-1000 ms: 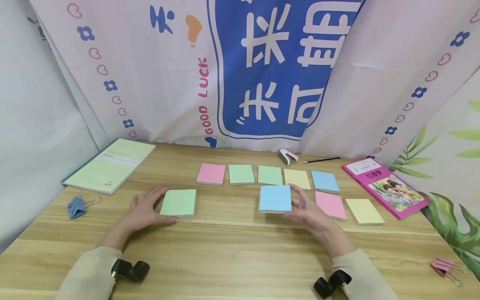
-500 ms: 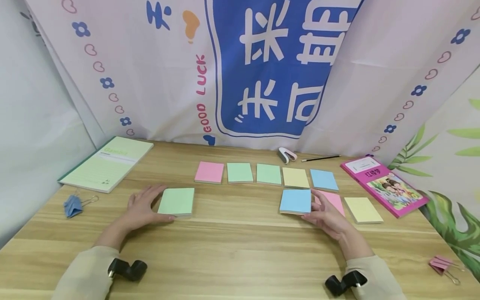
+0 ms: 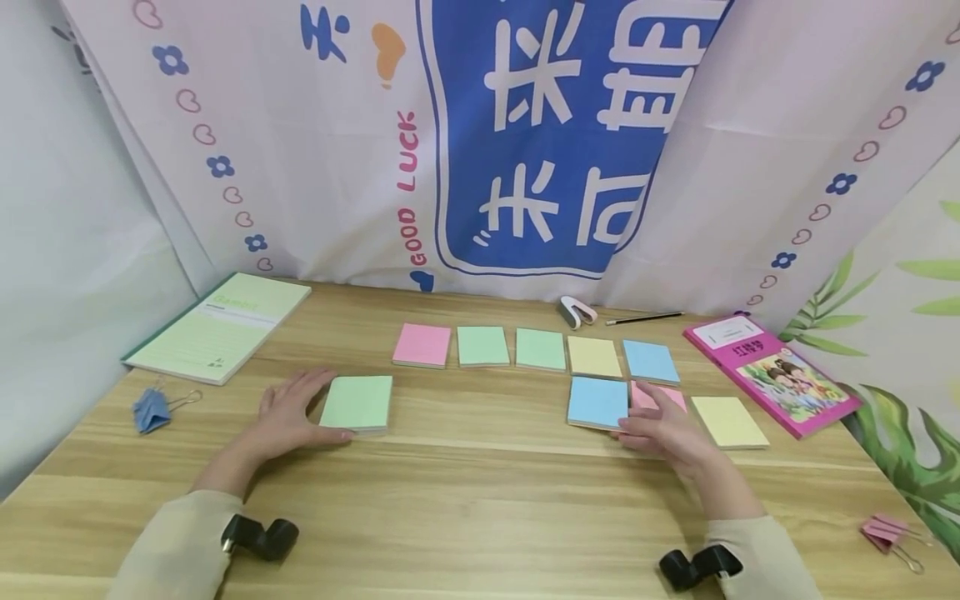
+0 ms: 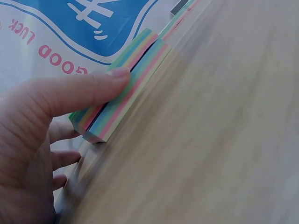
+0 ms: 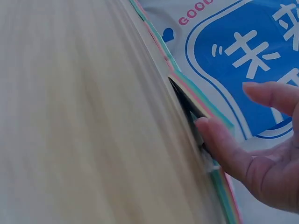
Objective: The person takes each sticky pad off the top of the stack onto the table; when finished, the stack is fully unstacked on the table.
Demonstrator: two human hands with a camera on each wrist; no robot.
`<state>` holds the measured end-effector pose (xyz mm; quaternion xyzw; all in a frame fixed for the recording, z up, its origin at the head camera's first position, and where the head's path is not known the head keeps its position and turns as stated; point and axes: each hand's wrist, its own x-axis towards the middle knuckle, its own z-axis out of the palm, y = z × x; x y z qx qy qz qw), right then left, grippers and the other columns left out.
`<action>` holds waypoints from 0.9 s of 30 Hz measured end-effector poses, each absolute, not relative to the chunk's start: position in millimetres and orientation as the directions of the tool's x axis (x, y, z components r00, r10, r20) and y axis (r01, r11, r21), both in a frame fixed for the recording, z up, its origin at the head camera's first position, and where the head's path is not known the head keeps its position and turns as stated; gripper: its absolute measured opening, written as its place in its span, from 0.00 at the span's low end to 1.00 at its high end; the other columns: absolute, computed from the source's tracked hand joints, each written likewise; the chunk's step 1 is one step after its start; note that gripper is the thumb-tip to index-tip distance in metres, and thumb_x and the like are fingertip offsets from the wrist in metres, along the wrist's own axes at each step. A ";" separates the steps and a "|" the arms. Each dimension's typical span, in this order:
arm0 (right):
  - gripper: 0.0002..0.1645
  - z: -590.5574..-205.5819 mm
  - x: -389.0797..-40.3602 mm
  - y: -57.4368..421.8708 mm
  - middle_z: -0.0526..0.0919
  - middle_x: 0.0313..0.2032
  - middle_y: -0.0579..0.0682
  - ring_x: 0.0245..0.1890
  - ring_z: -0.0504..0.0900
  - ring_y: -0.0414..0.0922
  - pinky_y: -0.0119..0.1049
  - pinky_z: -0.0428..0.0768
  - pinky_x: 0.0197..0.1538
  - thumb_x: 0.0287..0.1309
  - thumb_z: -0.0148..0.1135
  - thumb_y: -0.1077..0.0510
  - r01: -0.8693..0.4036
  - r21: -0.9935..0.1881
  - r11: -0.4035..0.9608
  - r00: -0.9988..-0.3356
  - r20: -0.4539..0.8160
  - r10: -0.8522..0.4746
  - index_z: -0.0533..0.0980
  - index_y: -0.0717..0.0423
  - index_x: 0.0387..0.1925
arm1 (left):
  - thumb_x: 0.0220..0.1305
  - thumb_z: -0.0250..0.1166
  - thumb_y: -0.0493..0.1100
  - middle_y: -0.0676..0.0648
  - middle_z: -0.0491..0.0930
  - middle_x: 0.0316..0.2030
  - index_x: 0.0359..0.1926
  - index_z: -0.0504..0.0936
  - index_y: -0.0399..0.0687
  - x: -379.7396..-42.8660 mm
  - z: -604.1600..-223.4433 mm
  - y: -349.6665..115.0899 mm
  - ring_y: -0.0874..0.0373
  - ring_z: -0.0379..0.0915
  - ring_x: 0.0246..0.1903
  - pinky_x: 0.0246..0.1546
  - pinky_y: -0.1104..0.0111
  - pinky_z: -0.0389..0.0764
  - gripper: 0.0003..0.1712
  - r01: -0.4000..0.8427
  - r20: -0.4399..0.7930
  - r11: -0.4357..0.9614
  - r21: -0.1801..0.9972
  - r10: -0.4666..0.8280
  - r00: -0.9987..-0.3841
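My left hand (image 3: 292,417) grips a green-topped sticky note pad (image 3: 357,403) by its near and far sides. In the left wrist view, two striped pads (image 4: 124,86) lie stacked, with the thumb against their sides. On the right, a blue-topped sticky note pad (image 3: 597,402) stands tilted, one edge down and the other raised over a dark gap (image 5: 187,100). My right hand's (image 3: 667,433) thumb is at its raised corner, while the index finger is apart from it. A pink pad (image 3: 660,395) lies partly hidden behind the right fingers.
Behind, a row holds pink (image 3: 422,345), green (image 3: 483,346), second green (image 3: 540,349), yellow (image 3: 594,357) and blue (image 3: 651,362) pads. A yellow pad (image 3: 730,422), pink book (image 3: 772,375), stapler (image 3: 577,312), pencil (image 3: 643,318), notebook (image 3: 217,327) and binder clips (image 3: 152,411) lie around.
My right hand has moved right with the blue pad, brought it down beside the pink one, and its fingers have parted from it. The left hand stays on the green pad.
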<state>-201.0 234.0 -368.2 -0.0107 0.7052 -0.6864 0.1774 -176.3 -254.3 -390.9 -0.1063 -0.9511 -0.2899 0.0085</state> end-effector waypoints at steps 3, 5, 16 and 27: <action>0.47 -355.9 -197.4 240.3 0.56 0.52 0.78 0.39 0.76 0.56 0.45 0.73 0.42 0.51 0.56 0.66 0.146 -0.968 0.202 -0.942 -0.198 -0.272 0.37 0.64 0.63 | 0.35 0.67 0.63 0.33 0.51 0.60 0.61 0.56 0.40 -177.1 -392.4 -253.9 0.34 0.37 0.58 0.48 0.38 0.29 0.55 0.206 0.077 0.810 0.549 0.196 -0.978; 0.45 -347.6 -195.3 243.8 0.59 0.51 0.77 0.41 0.75 0.56 0.45 0.74 0.42 0.52 0.56 0.63 0.099 -0.958 0.269 -0.941 -0.178 -0.288 0.40 0.65 0.63 | 0.35 0.67 0.63 0.33 0.51 0.60 0.61 0.55 0.41 -177.2 -392.7 -253.7 0.34 0.37 0.58 0.48 0.38 0.29 0.55 0.202 0.076 0.810 0.551 0.192 -0.978; 0.42 -316.4 -203.4 201.6 0.62 0.55 0.68 0.47 0.72 0.53 0.44 0.70 0.47 0.52 0.58 0.59 -0.089 -0.962 0.259 -0.879 -0.046 -0.474 0.47 0.56 0.63 | 0.35 0.67 0.64 0.33 0.51 0.60 0.61 0.56 0.42 -176.6 -391.4 -254.5 0.34 0.37 0.58 0.48 0.38 0.29 0.55 0.194 0.073 0.811 0.551 0.184 -0.980; 0.44 -342.3 -220.9 64.1 0.63 0.55 0.65 0.50 0.65 0.62 0.40 0.70 0.47 0.48 0.59 0.64 -0.087 -0.995 0.045 -0.666 0.024 -0.745 0.48 0.55 0.63 | 0.36 0.67 0.63 0.33 0.52 0.59 0.61 0.56 0.41 -175.4 -389.5 -252.6 0.33 0.38 0.57 0.48 0.38 0.30 0.54 0.209 0.083 0.811 0.547 0.195 -0.977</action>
